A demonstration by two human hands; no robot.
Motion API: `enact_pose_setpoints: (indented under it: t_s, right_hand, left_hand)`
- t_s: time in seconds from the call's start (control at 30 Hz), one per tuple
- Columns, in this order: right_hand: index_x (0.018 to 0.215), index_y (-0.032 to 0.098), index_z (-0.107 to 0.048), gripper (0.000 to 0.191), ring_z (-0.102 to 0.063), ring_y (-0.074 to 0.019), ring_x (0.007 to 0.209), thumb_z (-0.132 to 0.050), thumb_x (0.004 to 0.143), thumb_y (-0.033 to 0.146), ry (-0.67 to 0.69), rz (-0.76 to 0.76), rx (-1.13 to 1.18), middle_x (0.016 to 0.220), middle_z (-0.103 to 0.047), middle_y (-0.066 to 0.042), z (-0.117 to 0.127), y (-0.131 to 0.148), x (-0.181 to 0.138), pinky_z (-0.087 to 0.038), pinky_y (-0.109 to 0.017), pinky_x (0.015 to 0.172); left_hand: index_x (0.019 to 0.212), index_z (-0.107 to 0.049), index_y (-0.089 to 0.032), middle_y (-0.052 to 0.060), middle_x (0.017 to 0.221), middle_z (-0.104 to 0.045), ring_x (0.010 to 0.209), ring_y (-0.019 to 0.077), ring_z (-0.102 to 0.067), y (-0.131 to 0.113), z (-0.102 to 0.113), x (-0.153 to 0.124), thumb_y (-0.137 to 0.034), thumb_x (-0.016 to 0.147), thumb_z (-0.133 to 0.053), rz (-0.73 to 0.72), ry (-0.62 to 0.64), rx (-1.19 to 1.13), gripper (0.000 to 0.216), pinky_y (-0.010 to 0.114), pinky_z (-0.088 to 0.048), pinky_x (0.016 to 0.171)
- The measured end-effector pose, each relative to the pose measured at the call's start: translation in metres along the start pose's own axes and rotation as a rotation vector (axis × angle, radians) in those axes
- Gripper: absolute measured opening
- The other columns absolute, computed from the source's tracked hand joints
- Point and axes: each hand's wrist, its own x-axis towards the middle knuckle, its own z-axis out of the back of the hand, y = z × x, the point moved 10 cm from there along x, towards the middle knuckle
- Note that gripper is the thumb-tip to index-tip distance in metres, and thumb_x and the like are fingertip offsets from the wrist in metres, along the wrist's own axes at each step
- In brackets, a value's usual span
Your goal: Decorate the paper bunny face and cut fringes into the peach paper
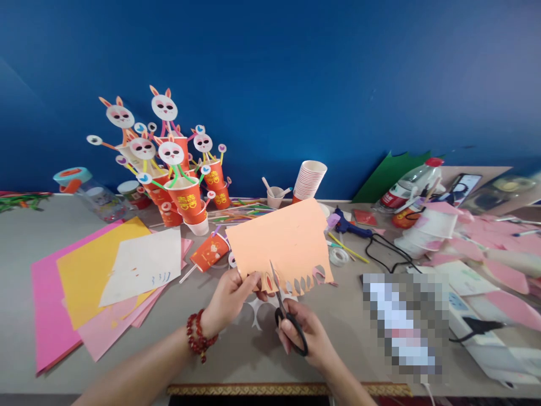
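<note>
Head view: left hand [231, 298] pinches orange paper [279, 237] at its seven o'clock, seemingly steadying it for scissors [280, 301] the right hand [311, 331] grips.

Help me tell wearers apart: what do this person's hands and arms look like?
The left hand and right hand are ungloved; no sleeves show. A looped red bead bracelet with a small yellowish pendant circles the left wrist; the right is bare.

Around our left wrist [207, 323] we wear a bracelet [195, 332] of glossy, dark red, rounded beads, wound in several close rows, with a small gold-toned pendant [203, 357] dangling at its lower edge. Our left forearm [143, 363] and right forearm [346, 375] are bare, as are our left hand [232, 294] and right hand [307, 331].
</note>
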Motion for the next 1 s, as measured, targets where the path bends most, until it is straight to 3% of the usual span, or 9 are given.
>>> enact_pose_setpoints:
  t_s: [1.0]
  right_hand:
    - [0.069, 0.022, -0.041, 0.055, -0.04, -0.0087, 0.041, -0.062, 0.077, 0.072, -0.015, 0.048, 0.053, 0.045, -0.05, 0.004, -0.0023, -0.0002, 0.0049, -0.027, -0.022, 0.046]
  left_hand:
    - [0.071, -0.07, -0.014, 0.007, 0.069, -0.073, 0.06, 0.0156, -0.065, 0.0008, -0.0006, -0.0017, -0.052, 0.091, -0.055, -0.026, 0.002, -0.058, 0.046, 0.024, -0.054, 0.061]
